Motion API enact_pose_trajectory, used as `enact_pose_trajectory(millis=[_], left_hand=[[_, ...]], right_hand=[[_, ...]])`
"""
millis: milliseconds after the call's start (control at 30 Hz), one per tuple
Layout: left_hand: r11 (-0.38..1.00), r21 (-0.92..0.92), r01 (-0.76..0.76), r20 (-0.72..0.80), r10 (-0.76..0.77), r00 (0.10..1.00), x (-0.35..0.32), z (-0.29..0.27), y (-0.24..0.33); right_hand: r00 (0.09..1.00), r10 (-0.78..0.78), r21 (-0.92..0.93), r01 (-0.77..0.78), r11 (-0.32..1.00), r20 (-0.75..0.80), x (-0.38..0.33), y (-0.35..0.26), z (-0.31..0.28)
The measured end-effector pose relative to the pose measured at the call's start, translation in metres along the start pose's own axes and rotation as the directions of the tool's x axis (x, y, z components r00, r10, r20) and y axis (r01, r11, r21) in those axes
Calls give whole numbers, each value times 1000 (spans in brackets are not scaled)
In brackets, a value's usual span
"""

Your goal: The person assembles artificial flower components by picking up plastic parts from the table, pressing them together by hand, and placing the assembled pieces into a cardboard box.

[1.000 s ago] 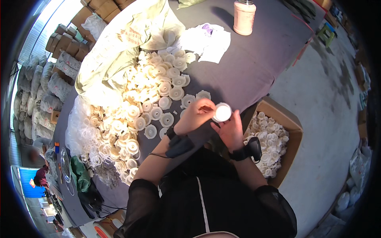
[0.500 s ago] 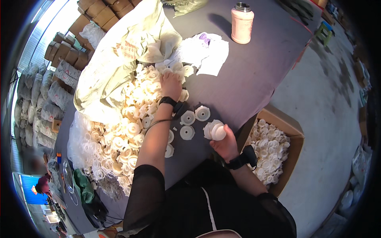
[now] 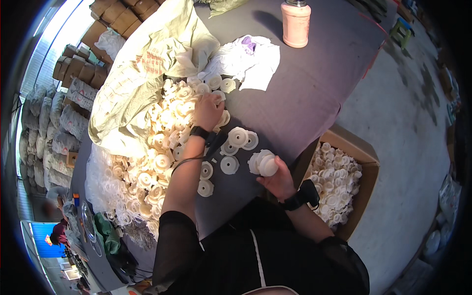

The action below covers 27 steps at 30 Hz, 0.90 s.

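A large heap of round, cream-white flanged plastic parts [image 3: 162, 162] covers the left of the table. My left hand [image 3: 208, 111] is at the heap's far right edge, fingers bent around a white plastic part [image 3: 219, 94]. Nearer to me, my right hand [image 3: 280, 183] grips a short stack of white plastic parts [image 3: 264, 163] between thumb and fingers, above the table edge. Between my hands lie several loose parts, flat side up; one disc [image 3: 238, 137] overlaps two others. Another loose part [image 3: 205, 188] lies by my left forearm.
At my right stands an open cardboard box [image 3: 361, 196] full of similar white parts. A large pale woven sack [image 3: 142, 83] drapes over the heap's far side. White cloth [image 3: 265, 64] and a pink bottle [image 3: 296, 24] are farther back. A green stool [image 3: 401, 34] stands on the floor.
One more disc now lies overlapping the loose parts between my hands. My left hand remains at the heap, its fingers shifted slightly; my right hand keeps its stack. The view has shifted a little.
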<state>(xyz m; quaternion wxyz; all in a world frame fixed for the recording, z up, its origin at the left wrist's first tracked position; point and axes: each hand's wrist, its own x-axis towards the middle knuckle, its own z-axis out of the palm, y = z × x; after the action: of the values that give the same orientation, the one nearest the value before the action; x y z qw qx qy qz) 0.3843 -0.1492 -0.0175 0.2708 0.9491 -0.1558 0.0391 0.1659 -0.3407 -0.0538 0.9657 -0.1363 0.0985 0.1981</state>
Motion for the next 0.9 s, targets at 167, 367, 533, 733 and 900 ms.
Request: enact_pose_trajectory(millis=[167,367,533,733,900], left_hand=[[863,503,-36,-159,133,978,16,23,-25],[861,508,-32,-179,142,974,8,7,26],[957,-199,-211,-458,99,884,-25,1,40],[547,-834,73,-21,-164,986,-121,-29,92],[148,-944,293,259,-214,942,-198,-31,91]], right_hand=[[1000,-6,-41,7,999,26,2,5,-2],[999,-54,-53,54,997,7,0,4,-5],[998,-39,-81,43,996,48,0,6,0],[995,-60,-29,62,998,82,-1,8,-6],[977,1,173,-38,984,211,-19,29,19]])
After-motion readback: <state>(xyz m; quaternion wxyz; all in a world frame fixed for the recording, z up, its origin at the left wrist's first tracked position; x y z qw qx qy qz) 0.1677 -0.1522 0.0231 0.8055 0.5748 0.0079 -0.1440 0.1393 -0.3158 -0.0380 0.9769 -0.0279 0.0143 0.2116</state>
